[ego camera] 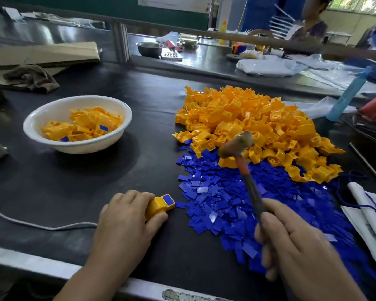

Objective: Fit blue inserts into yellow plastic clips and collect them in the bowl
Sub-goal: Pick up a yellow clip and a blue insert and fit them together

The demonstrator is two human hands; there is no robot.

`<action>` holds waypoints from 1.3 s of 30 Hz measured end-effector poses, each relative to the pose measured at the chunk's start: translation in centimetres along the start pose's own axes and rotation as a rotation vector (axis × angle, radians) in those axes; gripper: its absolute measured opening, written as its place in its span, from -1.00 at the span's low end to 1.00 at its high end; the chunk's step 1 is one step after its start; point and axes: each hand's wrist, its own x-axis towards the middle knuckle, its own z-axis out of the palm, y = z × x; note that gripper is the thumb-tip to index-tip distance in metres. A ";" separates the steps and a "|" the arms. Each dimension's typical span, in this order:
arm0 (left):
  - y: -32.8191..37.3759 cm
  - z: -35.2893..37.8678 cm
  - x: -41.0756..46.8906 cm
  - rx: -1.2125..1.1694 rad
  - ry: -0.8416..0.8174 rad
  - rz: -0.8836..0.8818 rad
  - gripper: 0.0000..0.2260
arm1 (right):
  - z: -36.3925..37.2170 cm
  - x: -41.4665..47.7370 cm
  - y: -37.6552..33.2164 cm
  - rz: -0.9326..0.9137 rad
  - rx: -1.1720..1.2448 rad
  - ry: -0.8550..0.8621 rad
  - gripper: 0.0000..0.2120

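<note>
Under the left hand (pixel 126 216), on the black-matted worktable (pixel 74 187), lies a single yellow plastic clip (pixel 159 206) with a flat blue rectangular insert (pixel 168 200) seated in its upper face. The fingers curl over the clip's near end and the thumb presses along its side, pinning it to the mat. The right hand (pixel 295 242) is closed around the lower handle of a small mallet (pixel 237 146) with a worn, pale-faced head and a reddish-brown shaft. The shaft tilts up and away from the hand, and the blurred head hangs in the air ahead of it. Between the two hands, and spreading under and past the right one, lies a wide heap of loose blue inserts (pixel 215 203). One insert lies just beside the held clip. Farther out from the right hand, touching the blue heap, rises a big mound of loose yellow clips (pixel 258 118). Ahead of the left hand, well apart from it, stands a round white bowl (pixel 85 146) partly filled with yellow clips, some showing blue inserts. A thin grey cord (pixel 41 226) runs along the mat to the outer side of the left hand.
</note>
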 end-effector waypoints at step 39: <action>-0.6 0.5 -0.2 0.020 0.082 0.056 -0.68 | 1.9 -0.1 -1.2 -0.126 -0.397 -0.041 -0.57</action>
